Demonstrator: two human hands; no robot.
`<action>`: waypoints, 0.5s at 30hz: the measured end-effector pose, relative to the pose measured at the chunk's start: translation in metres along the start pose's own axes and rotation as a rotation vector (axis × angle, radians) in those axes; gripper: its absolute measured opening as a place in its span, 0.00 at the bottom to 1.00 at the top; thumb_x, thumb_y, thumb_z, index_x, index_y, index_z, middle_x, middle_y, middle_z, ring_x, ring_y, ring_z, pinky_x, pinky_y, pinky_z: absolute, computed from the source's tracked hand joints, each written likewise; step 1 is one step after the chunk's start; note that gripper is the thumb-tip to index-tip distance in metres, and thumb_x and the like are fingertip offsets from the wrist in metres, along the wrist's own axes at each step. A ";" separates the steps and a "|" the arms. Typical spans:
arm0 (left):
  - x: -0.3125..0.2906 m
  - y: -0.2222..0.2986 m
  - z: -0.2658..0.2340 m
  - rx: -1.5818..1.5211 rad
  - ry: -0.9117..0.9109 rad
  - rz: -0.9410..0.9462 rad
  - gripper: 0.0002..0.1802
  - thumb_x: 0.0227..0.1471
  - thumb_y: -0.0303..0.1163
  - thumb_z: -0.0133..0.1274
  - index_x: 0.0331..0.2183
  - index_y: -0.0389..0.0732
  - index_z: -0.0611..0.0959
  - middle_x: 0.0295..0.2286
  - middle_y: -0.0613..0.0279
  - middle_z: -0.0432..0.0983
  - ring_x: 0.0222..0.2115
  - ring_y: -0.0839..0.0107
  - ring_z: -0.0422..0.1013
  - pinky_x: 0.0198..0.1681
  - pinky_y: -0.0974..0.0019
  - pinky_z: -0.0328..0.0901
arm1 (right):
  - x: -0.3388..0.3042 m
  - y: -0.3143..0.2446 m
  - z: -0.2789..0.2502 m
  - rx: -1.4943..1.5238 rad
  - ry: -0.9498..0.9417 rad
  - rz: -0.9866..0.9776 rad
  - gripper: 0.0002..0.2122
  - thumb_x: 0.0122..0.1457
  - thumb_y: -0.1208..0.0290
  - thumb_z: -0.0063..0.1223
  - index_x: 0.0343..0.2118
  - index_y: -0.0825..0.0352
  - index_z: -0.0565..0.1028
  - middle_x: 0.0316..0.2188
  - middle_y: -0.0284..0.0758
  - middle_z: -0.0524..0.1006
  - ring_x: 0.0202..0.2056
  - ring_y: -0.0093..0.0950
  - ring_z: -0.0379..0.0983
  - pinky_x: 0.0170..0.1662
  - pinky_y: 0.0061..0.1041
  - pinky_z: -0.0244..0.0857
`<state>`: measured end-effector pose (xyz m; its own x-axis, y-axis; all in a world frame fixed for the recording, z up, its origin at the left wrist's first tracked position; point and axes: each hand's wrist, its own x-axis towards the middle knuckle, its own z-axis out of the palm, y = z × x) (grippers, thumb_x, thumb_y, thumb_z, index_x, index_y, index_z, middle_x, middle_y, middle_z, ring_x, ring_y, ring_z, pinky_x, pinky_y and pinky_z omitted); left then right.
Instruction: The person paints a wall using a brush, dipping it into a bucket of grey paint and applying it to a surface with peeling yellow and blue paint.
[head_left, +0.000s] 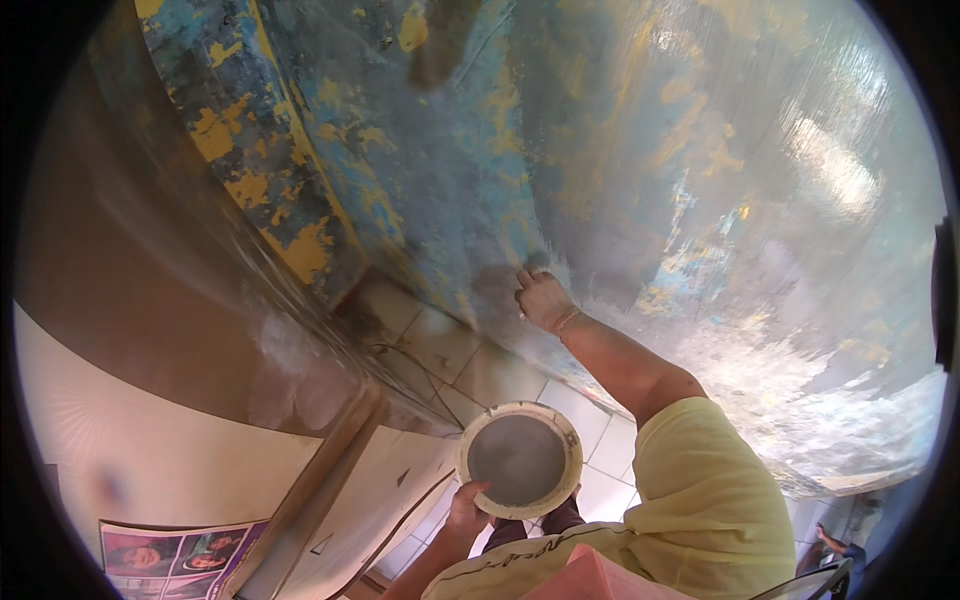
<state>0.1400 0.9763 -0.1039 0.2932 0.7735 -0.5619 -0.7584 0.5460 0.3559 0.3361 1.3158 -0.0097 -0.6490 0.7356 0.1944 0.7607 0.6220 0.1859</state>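
A round, pale bucket [572, 450] is in front of my body, with grey liquid [517, 460] inside. My left hand [467, 512] grips its near left rim, thumb over the edge. My right arm reaches up and forward to a large wall [620, 190] mottled in grey, blue and yellow. Against that surface, my right hand [545, 300] is closed, fingers bent around something small and dark that I cannot make out. A wet-looking grey coat covers the wall right of this hand; to its left, blue and yellow patches show more strongly.
Below the wall is a tiled floor [505, 375], with a thin cable [415, 362] on it. At left stand a brown curved panel [150, 290] and a wooden-edged white board [365, 505]. A printed picture sheet [180, 555] is at lower left. Another person [838, 548] shows at far lower right.
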 end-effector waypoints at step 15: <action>0.004 0.007 0.001 -0.052 -0.047 -0.042 0.27 0.43 0.28 0.50 0.49 0.36 0.71 0.45 0.54 0.71 0.48 0.59 0.67 0.54 0.56 0.60 | 0.034 0.063 -0.297 -0.250 0.895 0.086 0.02 0.44 0.70 0.53 0.23 0.59 0.75 0.28 0.32 0.69 0.33 0.34 0.70 0.31 0.32 0.65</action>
<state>0.1365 0.9830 -0.1032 0.3514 0.7650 -0.5397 -0.7740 0.5617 0.2924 0.3573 1.2997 0.2947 -0.4398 0.2310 0.8679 0.8488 0.4226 0.3177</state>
